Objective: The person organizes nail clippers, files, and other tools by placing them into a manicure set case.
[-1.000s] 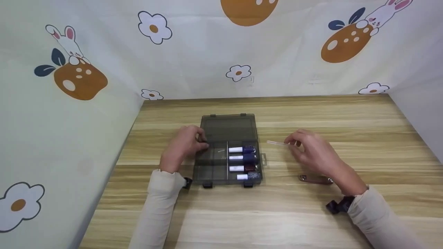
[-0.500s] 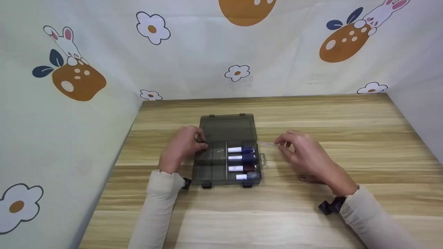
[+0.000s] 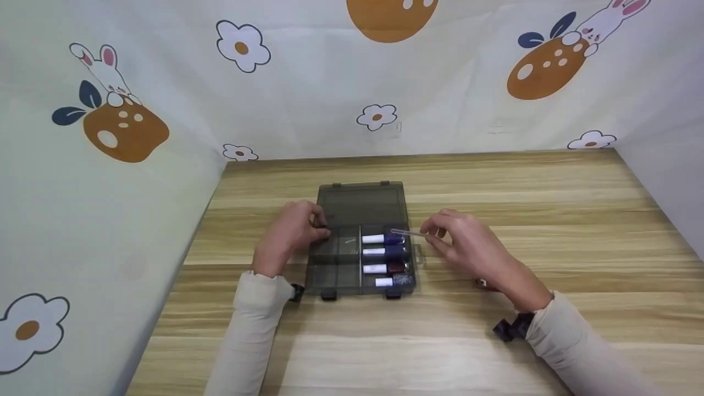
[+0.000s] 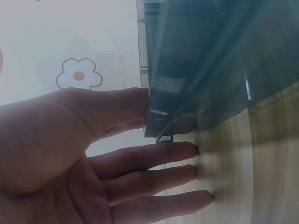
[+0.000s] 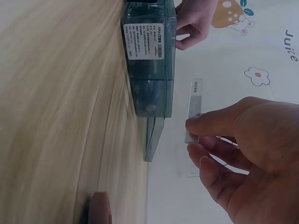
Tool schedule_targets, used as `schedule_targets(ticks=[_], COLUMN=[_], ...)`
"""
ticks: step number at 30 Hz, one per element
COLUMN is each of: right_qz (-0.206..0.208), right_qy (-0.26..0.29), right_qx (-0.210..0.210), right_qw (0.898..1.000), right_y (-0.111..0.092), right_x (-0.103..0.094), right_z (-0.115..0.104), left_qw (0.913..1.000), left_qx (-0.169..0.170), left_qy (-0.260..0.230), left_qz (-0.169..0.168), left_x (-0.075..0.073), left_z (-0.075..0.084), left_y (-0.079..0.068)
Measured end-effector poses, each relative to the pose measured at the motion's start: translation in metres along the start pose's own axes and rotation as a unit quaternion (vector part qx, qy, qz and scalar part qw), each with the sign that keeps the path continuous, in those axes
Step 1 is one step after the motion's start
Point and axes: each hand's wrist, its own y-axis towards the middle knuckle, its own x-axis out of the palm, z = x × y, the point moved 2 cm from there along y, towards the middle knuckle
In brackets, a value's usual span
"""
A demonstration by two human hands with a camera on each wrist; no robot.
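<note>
A smoky see-through organizer box (image 3: 336,276) lies on the table with its lid (image 3: 363,203) folded back. In its right compartment several nail polish bottles (image 3: 374,251) lie on their sides, white caps pointing left. My left hand (image 3: 287,234) pinches the box's left wall near the hinge between thumb and index finger; its other fingers are stretched out below in the left wrist view. My right hand (image 3: 470,242) pinches one end of a clear, flat glass nail file (image 5: 195,100) between thumb and fingers. The file's free end overlaps the topmost bottle in the head view.
A reddish-brown object with a shiny metal end (image 3: 482,282) lies on the wooden table (image 3: 385,341), mostly hidden beneath my right wrist. Two black latches (image 3: 329,296) stick out at the box's front edge. A printed cloth wall (image 3: 308,110) stands behind the table.
My right hand has moved left with the nail file, bringing its free end from beside the box to over the right compartment. My left hand has stayed at the box.
</note>
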Motion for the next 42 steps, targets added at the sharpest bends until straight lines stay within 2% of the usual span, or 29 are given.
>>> schedule_targets(ticks=[14, 23, 31, 42], right_qz=[0.003, -0.012, -0.014, -0.018], right_qy=[0.012, 0.018, 0.020, 0.004], right_qx=[-0.027, -0.015, -0.024, -0.044], right_qw=[1.000, 1.000, 0.999, 0.999], right_y=[0.012, 0.017, 0.025, 0.035], right_x=[0.009, 0.012, 0.018, 0.030], right_z=[-0.013, -0.020, -0.031, -0.045], left_qw=[0.9999, 0.9999, 0.9999, 0.9998], left_qx=[-0.005, -0.006, -0.014, -0.020], left_qy=[0.013, 0.013, 0.000, 0.003], left_qz=[0.008, 0.009, 0.002, -0.003], left_x=[-0.001, -0.002, -0.002, -0.002], left_z=[0.000, 0.001, 0.001, 0.000], left_y=[-0.003, -0.002, -0.003, -0.002])
